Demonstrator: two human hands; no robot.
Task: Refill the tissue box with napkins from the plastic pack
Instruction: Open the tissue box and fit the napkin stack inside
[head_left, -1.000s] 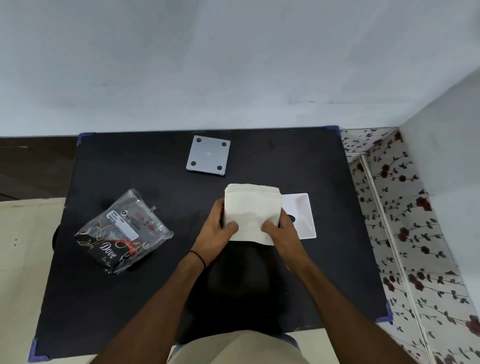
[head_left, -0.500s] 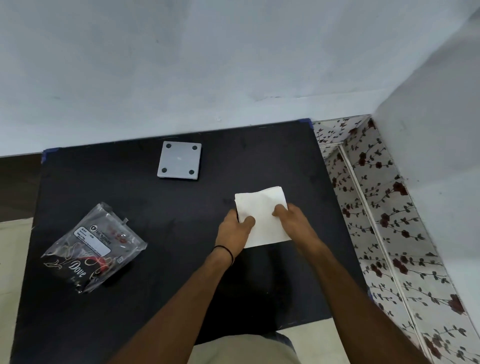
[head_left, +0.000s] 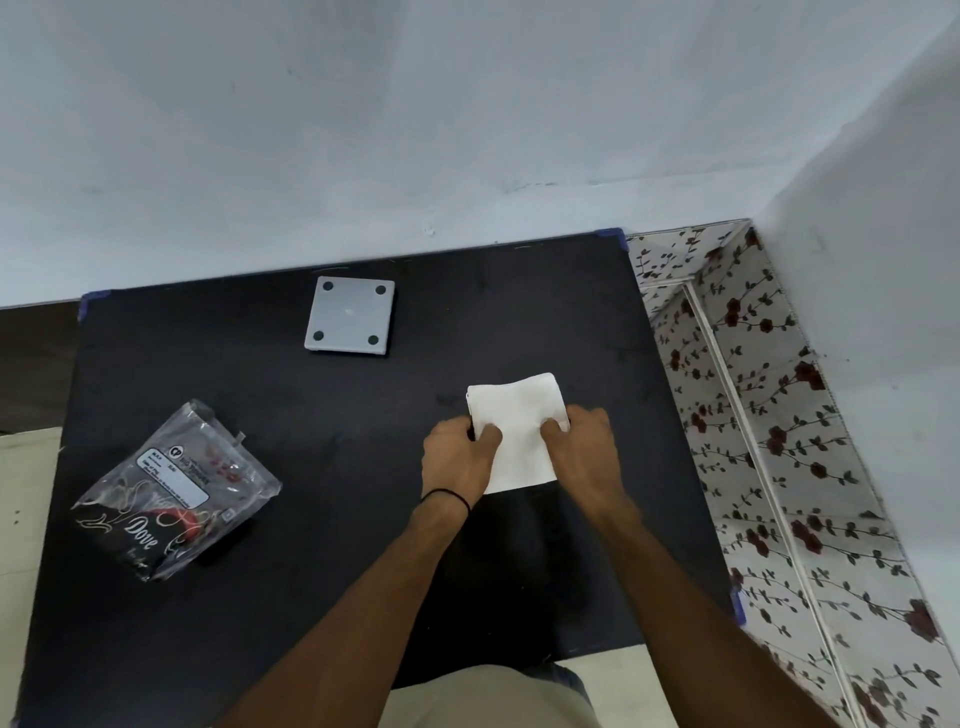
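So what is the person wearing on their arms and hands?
Almost nothing. Both forearms are bare, with no sleeves showing. The left hand has a thin black band around its wrist, like a hair tie. The right hand has no rings, watch or glove that can be seen.

pack label (head_left: 174, 475) print too small to read, napkins (head_left: 519, 431) partly under hands

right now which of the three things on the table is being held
The white napkin stack, gripped by the left hand and right hand. The plastic pack and grey square piece lie untouched.
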